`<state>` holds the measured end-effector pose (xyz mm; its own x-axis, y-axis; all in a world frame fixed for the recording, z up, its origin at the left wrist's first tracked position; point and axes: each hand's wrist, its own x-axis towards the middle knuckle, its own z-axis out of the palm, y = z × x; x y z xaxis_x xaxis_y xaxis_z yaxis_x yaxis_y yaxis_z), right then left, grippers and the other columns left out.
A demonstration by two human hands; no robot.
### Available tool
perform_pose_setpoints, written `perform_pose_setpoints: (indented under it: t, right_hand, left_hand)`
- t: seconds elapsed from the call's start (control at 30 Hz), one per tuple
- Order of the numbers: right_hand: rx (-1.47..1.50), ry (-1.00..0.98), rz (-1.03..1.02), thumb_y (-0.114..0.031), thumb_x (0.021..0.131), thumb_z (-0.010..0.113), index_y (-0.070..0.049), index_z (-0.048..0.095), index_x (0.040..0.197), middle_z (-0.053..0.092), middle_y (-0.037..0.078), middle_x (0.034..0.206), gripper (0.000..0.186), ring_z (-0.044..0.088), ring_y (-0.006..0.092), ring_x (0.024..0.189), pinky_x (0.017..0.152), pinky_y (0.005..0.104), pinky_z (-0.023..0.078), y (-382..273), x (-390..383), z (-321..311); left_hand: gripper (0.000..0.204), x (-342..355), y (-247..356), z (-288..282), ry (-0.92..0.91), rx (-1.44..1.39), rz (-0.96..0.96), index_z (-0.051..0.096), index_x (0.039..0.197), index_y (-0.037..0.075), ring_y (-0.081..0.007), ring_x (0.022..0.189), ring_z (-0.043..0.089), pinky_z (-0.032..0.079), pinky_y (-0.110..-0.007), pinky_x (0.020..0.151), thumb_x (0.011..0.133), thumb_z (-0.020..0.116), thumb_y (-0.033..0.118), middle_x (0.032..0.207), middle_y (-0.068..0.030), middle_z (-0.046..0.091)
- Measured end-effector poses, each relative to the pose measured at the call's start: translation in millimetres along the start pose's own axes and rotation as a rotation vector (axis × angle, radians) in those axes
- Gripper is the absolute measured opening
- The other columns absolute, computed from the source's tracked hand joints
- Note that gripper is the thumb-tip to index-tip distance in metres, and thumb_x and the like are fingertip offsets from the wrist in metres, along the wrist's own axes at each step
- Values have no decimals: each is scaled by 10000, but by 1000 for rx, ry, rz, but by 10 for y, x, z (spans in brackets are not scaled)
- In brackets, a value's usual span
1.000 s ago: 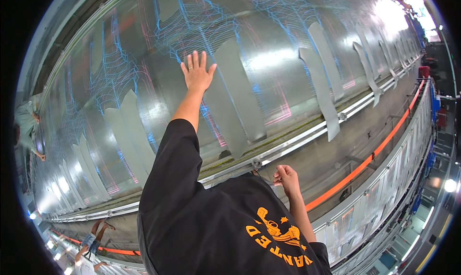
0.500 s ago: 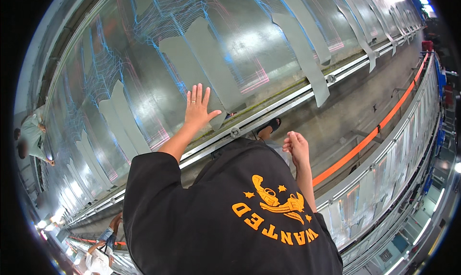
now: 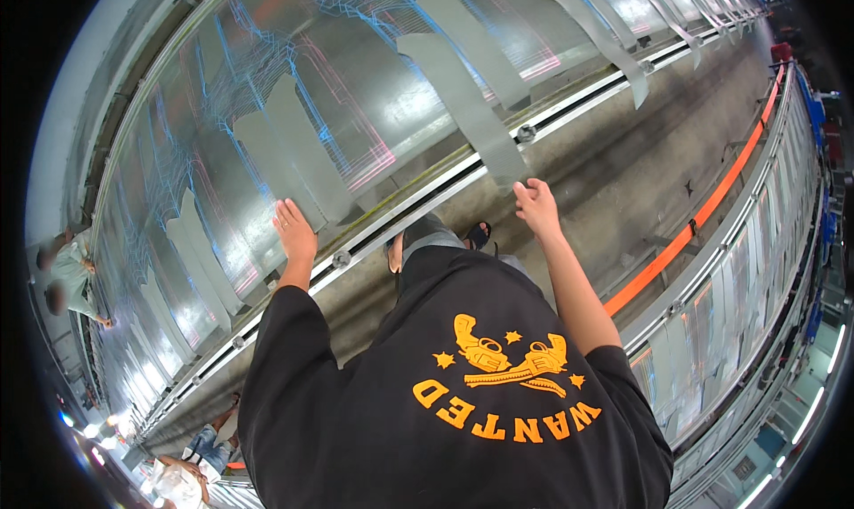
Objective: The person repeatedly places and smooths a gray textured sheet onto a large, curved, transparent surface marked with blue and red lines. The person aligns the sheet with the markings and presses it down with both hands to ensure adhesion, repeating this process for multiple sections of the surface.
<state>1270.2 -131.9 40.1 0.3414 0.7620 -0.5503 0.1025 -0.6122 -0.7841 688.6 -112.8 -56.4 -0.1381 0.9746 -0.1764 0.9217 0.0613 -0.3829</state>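
Note:
My left hand (image 3: 294, 229) lies with fingers stretched on the long metal work surface (image 3: 365, 118), by the lower end of a grey sheet piece (image 3: 285, 144). My right hand (image 3: 538, 207), fingers curled, is at the end of a long grey strip (image 3: 458, 104) that hangs over the metal rail (image 3: 409, 205); whether the fingers grip it or something small is unclear. Blue and pink lines show on the metal surface, with more grey strips (image 3: 467, 42) along it.
Two co-workers (image 3: 67, 273) are at the far left edge, another person (image 3: 182, 473) at lower left. An orange band (image 3: 649, 273) runs along a second long metal surface (image 3: 712, 322) to the right. My sandalled feet (image 3: 476, 236) show on the concrete floor (image 3: 640, 171).
My left hand has slid down the surface toward the near rail. My right hand has risen to the overhanging strip's end. The view has shifted rightward along the surface.

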Motion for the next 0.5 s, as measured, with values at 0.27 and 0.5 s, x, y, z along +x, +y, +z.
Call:
perform_pose_setpoints:
  t: [0.27, 0.5]
  right_hand:
    - [255, -231, 210, -427, 1004, 706, 10, 594, 1191, 697, 118, 969, 488, 697, 193, 764, 637, 317, 592, -74, 519, -234]
    - [391, -413, 173, -313, 1038, 678, -7, 621, 1036, 679, 88, 841, 311, 688, 165, 654, 566, 280, 567, -654, 284, -118]
  left_hand:
    - [805, -68, 392, -1312, -549, -26, 49, 479, 1488, 27, -353, 1364, 563, 428, -512, 1140, 883, 764, 473, 1456, -201, 586]
    - [599, 148, 1182, -1790, -376, -1322, -257, 689, 1101, 21, -172, 601, 575, 466, -369, 561, 1015, 576, 603, 691, -57, 641]
